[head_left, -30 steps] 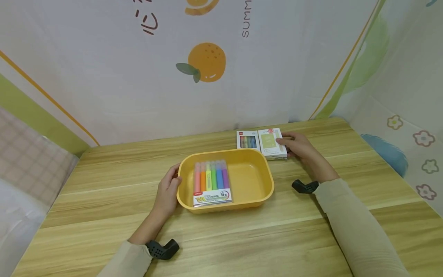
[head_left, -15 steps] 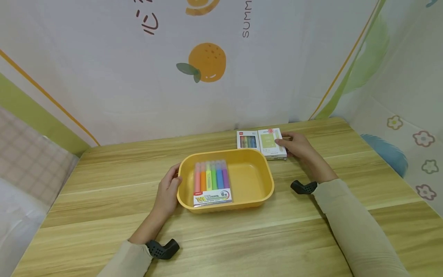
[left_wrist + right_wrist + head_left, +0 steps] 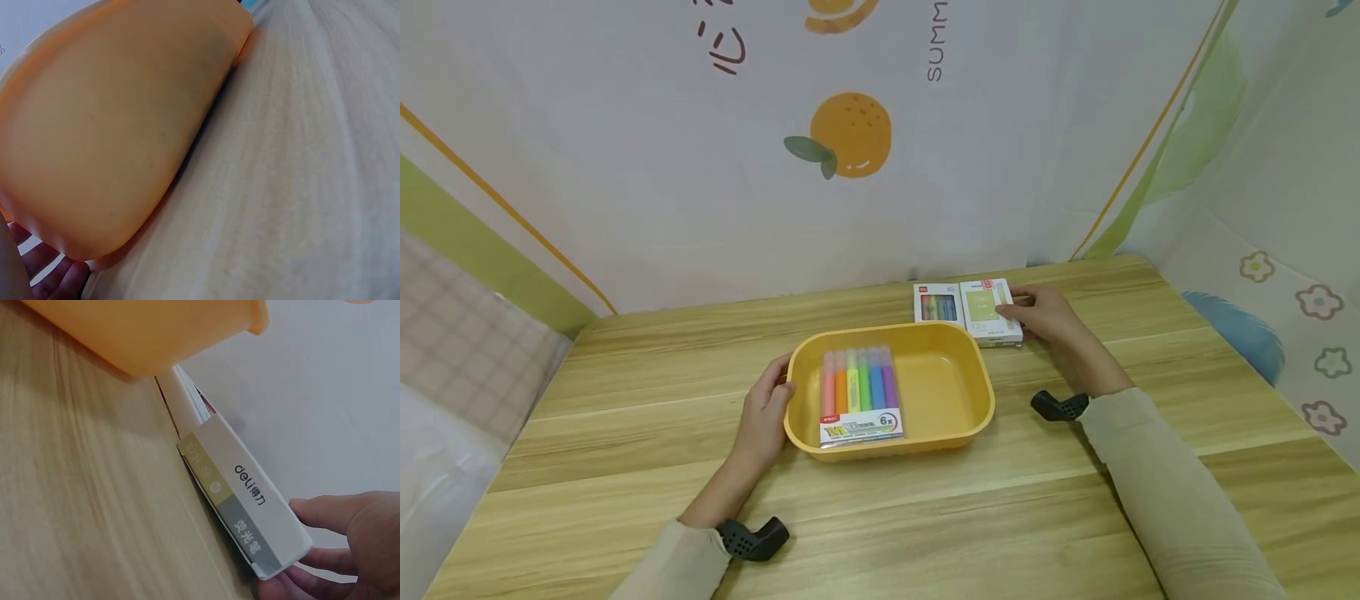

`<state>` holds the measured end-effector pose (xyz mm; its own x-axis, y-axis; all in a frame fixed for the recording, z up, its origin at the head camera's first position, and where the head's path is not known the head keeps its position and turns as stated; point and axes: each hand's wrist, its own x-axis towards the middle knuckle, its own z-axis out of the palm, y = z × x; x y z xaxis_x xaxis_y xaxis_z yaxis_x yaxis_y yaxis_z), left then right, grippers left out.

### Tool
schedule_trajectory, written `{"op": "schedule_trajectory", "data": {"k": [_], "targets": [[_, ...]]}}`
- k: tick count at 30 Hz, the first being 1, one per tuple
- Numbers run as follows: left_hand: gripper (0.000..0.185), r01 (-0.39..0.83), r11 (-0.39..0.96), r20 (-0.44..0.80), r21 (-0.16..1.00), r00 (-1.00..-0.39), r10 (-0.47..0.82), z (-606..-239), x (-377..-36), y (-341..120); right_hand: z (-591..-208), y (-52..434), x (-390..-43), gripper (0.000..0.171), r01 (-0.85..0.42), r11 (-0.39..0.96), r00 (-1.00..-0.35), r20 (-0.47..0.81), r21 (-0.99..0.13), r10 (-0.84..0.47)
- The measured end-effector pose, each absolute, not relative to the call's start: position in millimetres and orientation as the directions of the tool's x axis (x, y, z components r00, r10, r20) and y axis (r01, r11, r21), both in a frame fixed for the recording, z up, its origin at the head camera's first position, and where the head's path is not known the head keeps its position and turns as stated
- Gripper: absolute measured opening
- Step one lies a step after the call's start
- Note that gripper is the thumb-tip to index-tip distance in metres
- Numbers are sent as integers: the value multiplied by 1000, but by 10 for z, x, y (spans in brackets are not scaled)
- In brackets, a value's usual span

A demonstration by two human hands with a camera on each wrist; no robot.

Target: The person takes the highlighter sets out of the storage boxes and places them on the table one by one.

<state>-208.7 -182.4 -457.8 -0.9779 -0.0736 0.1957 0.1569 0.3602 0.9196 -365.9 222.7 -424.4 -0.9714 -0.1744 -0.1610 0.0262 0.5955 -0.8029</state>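
Note:
A yellow plastic bin stands on the table, and inside it on the left lies a clear pack of colourful highlighters. My left hand holds the bin's left end, thumb at the rim and fingers against the outside wall. Behind the bin's right side lies a white highlighter box with a light green panel. My right hand grips this box by its right edge, thumb on top and the other fingers along the side. Its printed end faces the right wrist camera, low over the wood.
A second white box, with a window showing coloured pens, lies directly left of the gripped one. The bin partly overlaps both boxes' near edges. A white printed curtain hangs along the back of the wooden table.

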Motion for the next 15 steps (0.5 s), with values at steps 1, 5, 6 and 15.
{"op": "schedule_trajectory", "data": {"k": [1, 5, 6, 15], "targets": [[47, 157, 361, 196, 919, -978, -73, -4577, -2087, -1823, -4243, 2229, -3658, 68, 28, 600, -972, -163, -800, -172], [48, 161, 364, 199, 917, -977, -71, -4577, -2087, -1824, -4240, 2228, -3658, 68, 29, 605, -972, -163, -796, -169], [48, 161, 363, 199, 918, -977, -70, -4577, -2088, -1824, -4240, 2227, -3662, 68, 31, 608, -972, -165, -794, -166], [48, 151, 354, 186, 923, -980, -66, -4577, -2086, -1826, -4233, 2200, -3658, 66, 33, 633, -976, -162, -773, -147]]}}
